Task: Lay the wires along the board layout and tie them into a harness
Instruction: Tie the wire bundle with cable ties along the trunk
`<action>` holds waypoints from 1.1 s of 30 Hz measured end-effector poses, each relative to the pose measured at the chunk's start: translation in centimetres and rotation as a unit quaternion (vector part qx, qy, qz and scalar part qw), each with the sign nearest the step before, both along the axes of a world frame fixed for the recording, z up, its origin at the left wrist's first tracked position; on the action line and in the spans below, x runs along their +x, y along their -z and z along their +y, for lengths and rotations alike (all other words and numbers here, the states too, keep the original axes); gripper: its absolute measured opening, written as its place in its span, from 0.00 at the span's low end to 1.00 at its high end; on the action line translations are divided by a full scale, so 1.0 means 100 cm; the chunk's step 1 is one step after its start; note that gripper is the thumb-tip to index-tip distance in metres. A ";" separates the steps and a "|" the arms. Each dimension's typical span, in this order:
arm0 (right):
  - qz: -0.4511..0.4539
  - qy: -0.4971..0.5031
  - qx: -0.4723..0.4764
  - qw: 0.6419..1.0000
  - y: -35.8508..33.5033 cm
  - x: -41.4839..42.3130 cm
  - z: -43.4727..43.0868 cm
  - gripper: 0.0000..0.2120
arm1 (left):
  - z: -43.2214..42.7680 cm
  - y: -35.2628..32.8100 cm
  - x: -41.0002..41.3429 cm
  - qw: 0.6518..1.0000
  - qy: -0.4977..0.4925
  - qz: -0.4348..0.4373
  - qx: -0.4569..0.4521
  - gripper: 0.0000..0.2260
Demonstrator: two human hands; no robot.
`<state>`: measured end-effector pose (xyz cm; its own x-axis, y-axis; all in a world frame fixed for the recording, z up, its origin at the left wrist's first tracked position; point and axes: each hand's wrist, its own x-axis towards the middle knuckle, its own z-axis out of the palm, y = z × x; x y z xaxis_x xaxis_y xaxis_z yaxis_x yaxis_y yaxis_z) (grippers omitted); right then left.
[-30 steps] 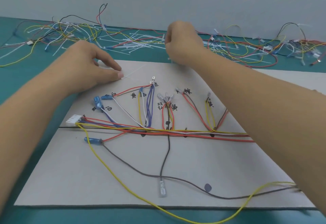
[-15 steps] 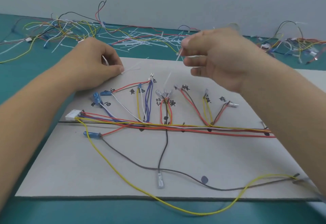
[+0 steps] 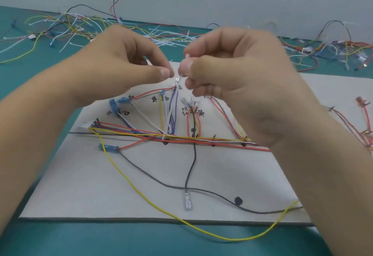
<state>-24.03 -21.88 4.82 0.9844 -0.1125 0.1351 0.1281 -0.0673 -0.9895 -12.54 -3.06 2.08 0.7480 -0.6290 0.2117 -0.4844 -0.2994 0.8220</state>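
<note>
Left hand (image 3: 129, 64) lifted, thin white tie (image 3: 187, 56) pinched

All the writing we can read is black handwriting on the grey board (image 3: 141, 185), in the upper middle of the frame. Just left of the yellow wire (image 3: 161, 114) we read 黄 (image 3: 154, 99); the character next to it (image 3: 166, 97) is too blurred for us. Lower left, beside the blue plugs (image 3: 113, 105), we read 白 (image 3: 126, 112). Right of centre we read 双红 (image 3: 184, 111), stacked one above the other, left of the red wire loop (image 3: 187, 122), and a second 黄 (image 3: 201, 113) right of it. A mark (image 3: 180, 87) by the top of the purple wires (image 3: 173, 112) shows only as three strokes, so we cannot read it.
</note>
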 end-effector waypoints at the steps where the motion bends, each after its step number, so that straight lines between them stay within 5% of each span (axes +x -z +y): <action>1: 0.006 0.014 -0.003 1.000 0.006 0.002 0.002 0.06 | 0.001 -0.001 -0.001 1.000 0.013 0.002 -0.001 0.13; 8: 0.037 0.048 0.067 0.996 0.027 0.000 -0.001 0.08 | -0.004 -0.006 -0.014 0.990 0.118 0.071 0.007 0.17; 12: 0.034 0.052 0.073 0.995 0.030 -0.003 -0.003 0.09 | -0.007 -0.007 -0.020 0.983 0.155 0.076 0.057 0.10; 33: 0.077 -0.019 0.094 0.992 0.027 -0.007 -0.012 0.09 | -0.011 -0.007 -0.025 0.985 0.141 0.079 0.060 0.04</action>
<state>-24.69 -23.09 2.09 0.9957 -0.0843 -0.0380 -0.0275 0.1227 -0.9921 -15.03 -4.21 2.82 0.5581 -0.8296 0.0186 -0.4318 -0.2712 0.8602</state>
